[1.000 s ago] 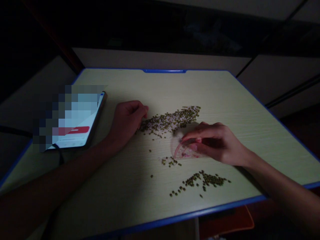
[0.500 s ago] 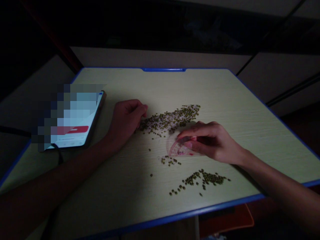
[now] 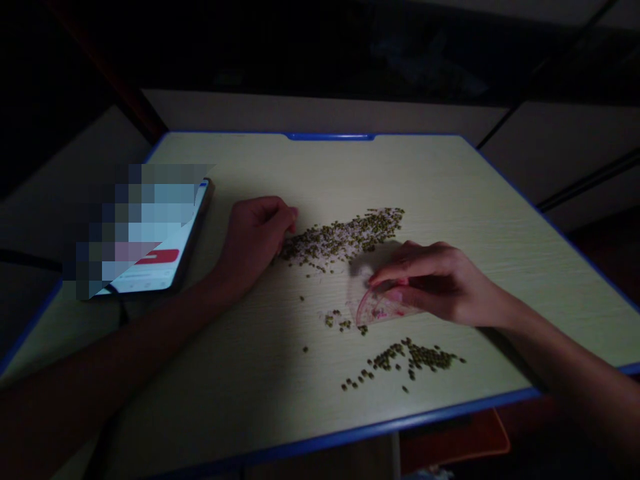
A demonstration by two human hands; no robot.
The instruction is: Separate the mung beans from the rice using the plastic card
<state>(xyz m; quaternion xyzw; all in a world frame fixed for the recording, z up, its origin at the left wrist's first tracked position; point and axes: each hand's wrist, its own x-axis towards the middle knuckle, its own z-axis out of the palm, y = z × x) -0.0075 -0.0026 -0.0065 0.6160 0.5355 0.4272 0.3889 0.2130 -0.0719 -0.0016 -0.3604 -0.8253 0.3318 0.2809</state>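
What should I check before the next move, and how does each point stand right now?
1. Protractor gripped by the right hand: ok, pinched between thumb and fingers.
2. Protractor off the small middle cluster: cannot tell, its corner is right by some beans.
3. Left hand off the large pile: cannot tell, contact hidden.
4. Near pile apart from the large pile: ok.
5. Lit device apart from the piles: ok.

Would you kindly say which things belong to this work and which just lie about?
In use:
clear pink semicircular protractor, in right hand
pile of small green beans and pale grains, by left hand
separate green bean pile

Apparently idle:
dark-rimmed rectangular device, screen lit
thin black cable
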